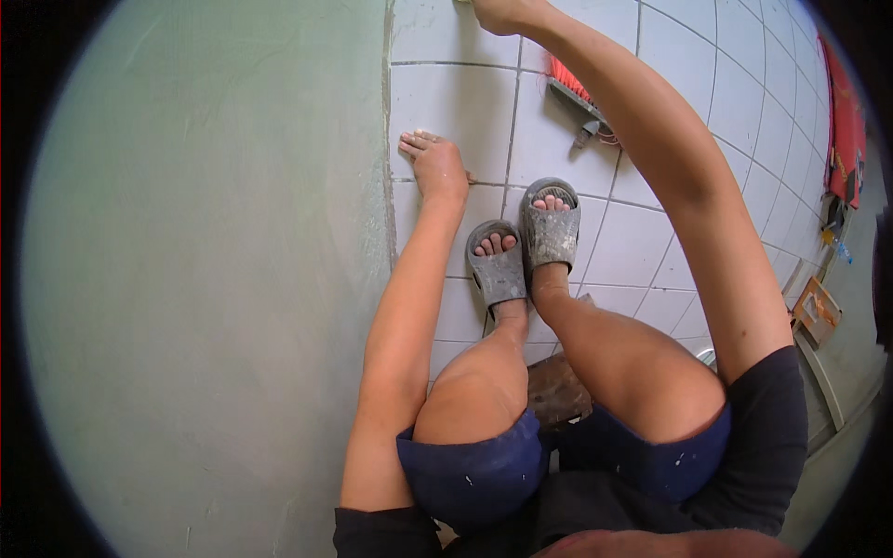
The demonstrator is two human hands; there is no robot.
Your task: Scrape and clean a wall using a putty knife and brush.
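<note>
My left hand [437, 166] lies on the white floor tiles [451, 102], close to where they meet a smooth grey-green plastered surface [214, 279]. Its fingers are stretched out toward that edge, and I see nothing held in it. Farther ahead, my right hand [502, 15] reaches to the top border of the picture. Most of its fingers are cut off there, so whether it holds anything is hidden. Under my right forearm, a brush head with red bristles [569, 82] rests on the tiles, partly covered by the arm.
My feet, in dirty grey slides [553, 232], are on the tiles between my arms. A worn brown board or block [558, 386] shows beneath my legs. To the far right are a red object [845, 121], a small plastic bottle [842, 251] and a wooden piece [819, 312].
</note>
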